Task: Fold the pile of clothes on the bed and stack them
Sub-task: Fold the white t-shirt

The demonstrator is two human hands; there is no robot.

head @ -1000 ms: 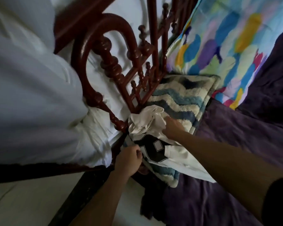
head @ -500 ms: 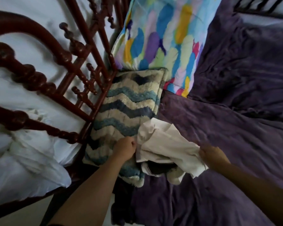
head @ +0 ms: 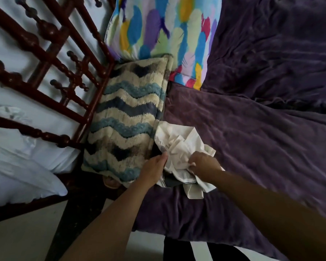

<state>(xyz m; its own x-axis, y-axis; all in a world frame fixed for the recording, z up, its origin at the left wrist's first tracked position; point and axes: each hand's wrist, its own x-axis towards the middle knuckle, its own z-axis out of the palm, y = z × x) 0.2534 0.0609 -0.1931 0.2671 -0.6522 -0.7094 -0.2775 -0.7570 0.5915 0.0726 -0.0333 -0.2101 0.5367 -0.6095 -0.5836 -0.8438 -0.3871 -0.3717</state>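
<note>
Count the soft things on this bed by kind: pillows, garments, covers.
Pillows: 2 (zigzag pillow, feather-print pillow)
Garments: 1 (white garment)
Covers: 1 (purple cover)
Total: 4

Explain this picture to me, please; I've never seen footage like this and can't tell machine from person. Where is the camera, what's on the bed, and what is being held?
There is no machine here. A person works with bare hands, and the single camera sits on their head, looking forward and down, so both arms reach in from the bottom of the picture. The bed is covered by a purple bedspread. A zigzag pillow and a feather-print pillow lie on it, beside a dark wooden bed frame. A crumpled white garment lies on the bedspread against the zigzag pillow, not yet folded. The right hand has its fingers curled into the cloth. The left hand is at the garment's edge by the pillow; whether it grips or only touches is unclear.
</note>
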